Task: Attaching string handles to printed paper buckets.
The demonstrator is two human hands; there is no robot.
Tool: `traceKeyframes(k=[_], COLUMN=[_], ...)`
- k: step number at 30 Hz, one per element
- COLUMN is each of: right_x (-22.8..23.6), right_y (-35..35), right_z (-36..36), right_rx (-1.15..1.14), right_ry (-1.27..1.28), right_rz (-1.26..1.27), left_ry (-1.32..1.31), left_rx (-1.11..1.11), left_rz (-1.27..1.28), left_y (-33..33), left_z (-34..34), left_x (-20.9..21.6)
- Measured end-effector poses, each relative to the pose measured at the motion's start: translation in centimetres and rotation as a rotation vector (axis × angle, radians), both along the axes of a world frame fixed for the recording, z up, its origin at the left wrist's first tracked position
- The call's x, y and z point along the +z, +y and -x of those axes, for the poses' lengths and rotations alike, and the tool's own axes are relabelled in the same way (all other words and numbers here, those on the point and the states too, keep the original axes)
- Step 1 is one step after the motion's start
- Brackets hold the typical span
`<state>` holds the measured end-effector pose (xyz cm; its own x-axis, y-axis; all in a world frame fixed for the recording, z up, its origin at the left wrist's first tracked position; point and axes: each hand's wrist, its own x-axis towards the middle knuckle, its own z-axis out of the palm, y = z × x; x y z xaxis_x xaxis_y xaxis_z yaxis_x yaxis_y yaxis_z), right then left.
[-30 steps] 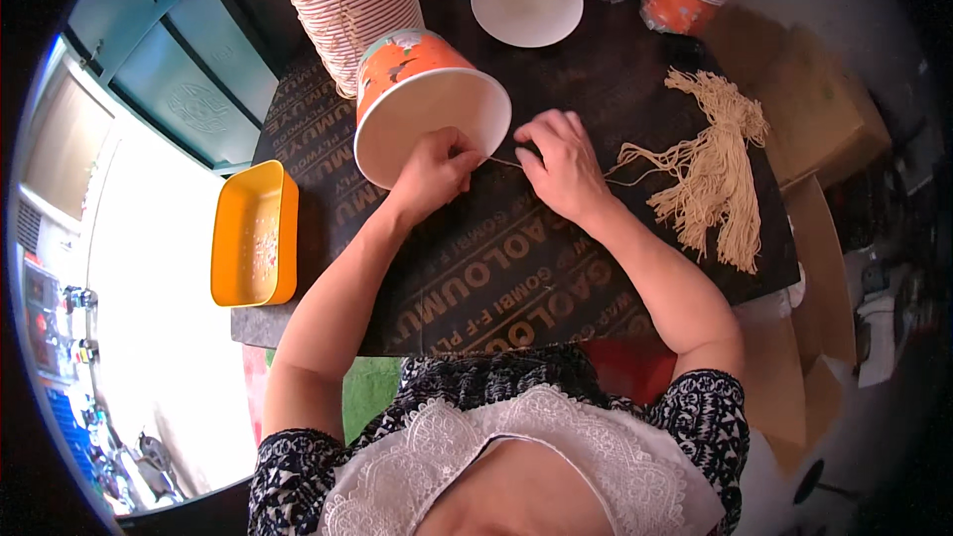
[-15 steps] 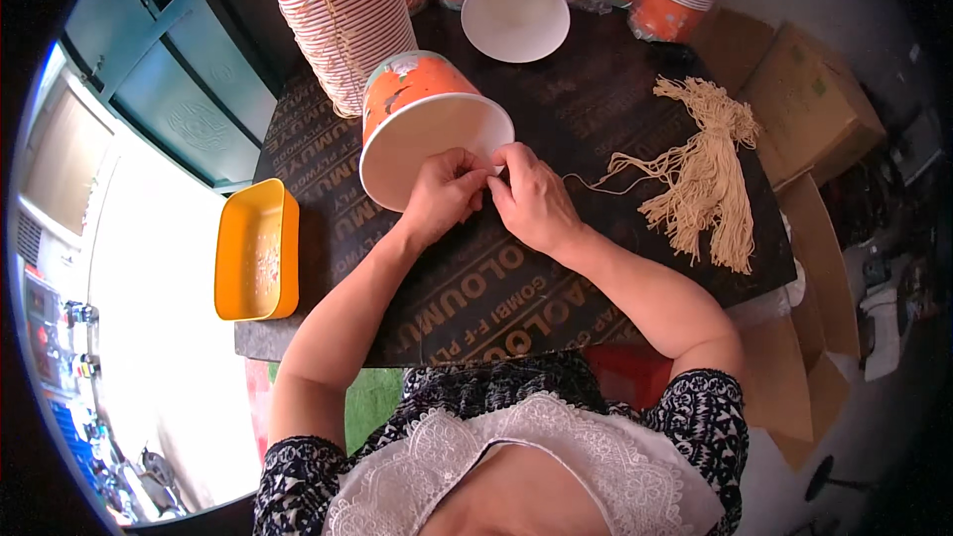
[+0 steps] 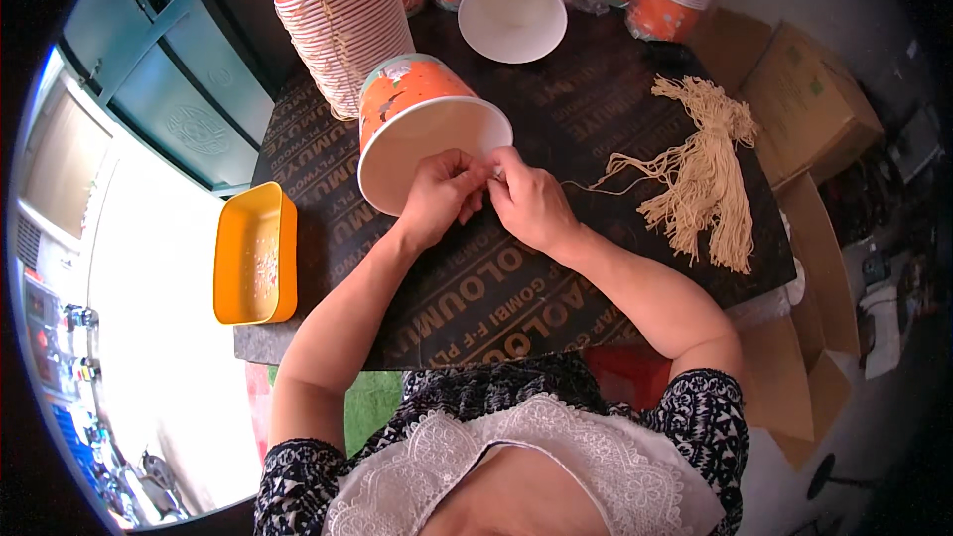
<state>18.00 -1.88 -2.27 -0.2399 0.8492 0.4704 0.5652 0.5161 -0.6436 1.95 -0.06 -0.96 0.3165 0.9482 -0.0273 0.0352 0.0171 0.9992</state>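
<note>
We note tan lettering (image 3: 452, 306) printed in repeated slanting rows across the black counter (image 3: 596, 99). On it, left of centre, an orange paper tub (image 3: 427, 129) lies tipped, mouth towards the wearer. Left hand (image 3: 440, 197) and right hand (image 3: 529, 202) pinch together at its rim; we cannot tell what they grip. A teal door (image 3: 184, 89) stands left.

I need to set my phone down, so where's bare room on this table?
The dark table is bare between the open tub at the back and the string bundle, and from the left hand and right hand toward the near edge. Crowded: the back, with stacked orange tubs, and around the tilted tub.
</note>
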Motion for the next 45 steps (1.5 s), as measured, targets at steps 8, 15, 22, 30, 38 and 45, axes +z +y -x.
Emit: traceKeyframes(k=[8,15,22,30,38,45], right_x=[-0.7,-1.2,-1.7,-1.7,-1.9,-1.9], right_y=[0.5,0.9,1.0,0.9,0.9,0.9], right_z=[0.0,0.1,0.1,0.3,0.0,-0.2], right_rx=[-0.034,-0.039,-0.075,-0.063,-0.023,-0.011], right_ry=[0.042,0.03,0.028,-0.034,-0.074,-0.055], right_rz=[-0.059,-0.115,-0.142,-0.129,-0.155,-0.189], left_ry=[0.023,0.505,0.793,0.998,1.064,0.873], left_rx=[0.011,0.195,-0.12,-0.245,-0.274,-0.265], left_rz=[-0.014,-0.594,-0.998,-0.954,-0.891,-0.973], left_y=[0.0,-2.0,-11.0,-15.4,-16.8,-18.2], left_z=[-0.1,-0.4,-1.7,-2.7,-3.1,-0.1], left_x=[-0.2,1.2,2.8,0.9,1.6,-0.7])
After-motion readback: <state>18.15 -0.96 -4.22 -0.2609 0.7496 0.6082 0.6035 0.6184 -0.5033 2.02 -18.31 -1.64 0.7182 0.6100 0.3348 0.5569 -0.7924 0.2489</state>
